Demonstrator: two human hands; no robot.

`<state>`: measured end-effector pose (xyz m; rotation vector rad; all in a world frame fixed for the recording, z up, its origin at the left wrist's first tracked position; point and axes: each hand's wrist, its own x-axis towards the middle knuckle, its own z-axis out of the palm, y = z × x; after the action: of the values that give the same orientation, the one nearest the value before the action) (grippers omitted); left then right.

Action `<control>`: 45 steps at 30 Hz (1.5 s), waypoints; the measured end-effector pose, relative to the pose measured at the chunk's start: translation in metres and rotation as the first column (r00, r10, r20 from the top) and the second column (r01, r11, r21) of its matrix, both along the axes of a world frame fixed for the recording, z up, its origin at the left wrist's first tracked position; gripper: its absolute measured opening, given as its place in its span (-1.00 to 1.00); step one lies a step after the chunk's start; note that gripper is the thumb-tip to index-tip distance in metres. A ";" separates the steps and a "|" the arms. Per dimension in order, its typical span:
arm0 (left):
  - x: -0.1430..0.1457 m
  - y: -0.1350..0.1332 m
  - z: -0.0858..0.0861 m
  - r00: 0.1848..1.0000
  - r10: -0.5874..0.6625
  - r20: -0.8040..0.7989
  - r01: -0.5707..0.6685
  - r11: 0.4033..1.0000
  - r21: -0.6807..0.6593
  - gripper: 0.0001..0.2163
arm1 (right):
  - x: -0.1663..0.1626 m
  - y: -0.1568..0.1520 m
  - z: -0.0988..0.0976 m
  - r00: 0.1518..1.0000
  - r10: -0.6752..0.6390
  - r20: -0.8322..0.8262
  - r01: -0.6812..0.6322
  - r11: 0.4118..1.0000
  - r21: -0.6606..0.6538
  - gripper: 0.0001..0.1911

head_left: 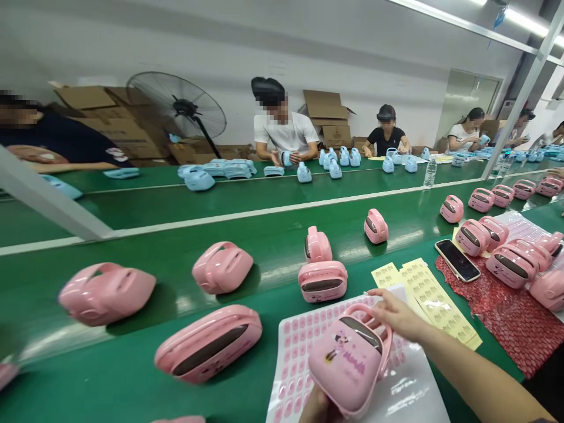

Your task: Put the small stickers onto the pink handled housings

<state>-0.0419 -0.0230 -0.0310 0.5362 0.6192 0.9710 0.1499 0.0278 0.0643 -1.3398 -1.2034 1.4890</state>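
Gripping from two sides: left hand point(318, 406) fingers, mostly cut off by the frame edge, cup the bottom of a pink case point(348, 364) to prop it up tilted, printed face toward the camera; right hand point(396, 316) fingers curl closed at its handle end, apparently steadying it; what they pinch, if anything, I cannot tell. Case hovers just above a pink sticker sheet point(296, 352) on the green worktop point(132, 376), so stickers stay within reach. Yellow sticker sheets point(429, 296) lie just right of it, a phone point(457, 260) beyond. More pink cases point(208, 343) lie scattered left and ahead, apart from each other. Across the worktop, other people handle blue cases point(335, 169)
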 end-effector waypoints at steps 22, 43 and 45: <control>0.018 0.024 0.072 0.921 0.381 0.079 -0.342 0.890 -0.303 -0.50 | 0.061 0.089 -0.028 0.779 -0.134 0.612 0.119 0.991 0.065 -0.83; 0.033 0.009 0.098 0.875 0.386 -0.293 -0.365 0.923 0.126 -0.47 | -0.010 -0.019 0.044 0.983 0.180 0.026 -0.182 0.979 0.091 -0.76; 0.033 0.010 0.098 0.876 0.385 -0.291 -0.361 0.923 0.135 -0.48 | -0.009 -0.019 0.043 0.984 0.178 0.015 -0.179 0.980 0.082 -0.75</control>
<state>-0.0086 -0.0134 0.0666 0.6600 1.0000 1.2917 0.1406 0.0086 0.1077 -1.2087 -1.4060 1.5406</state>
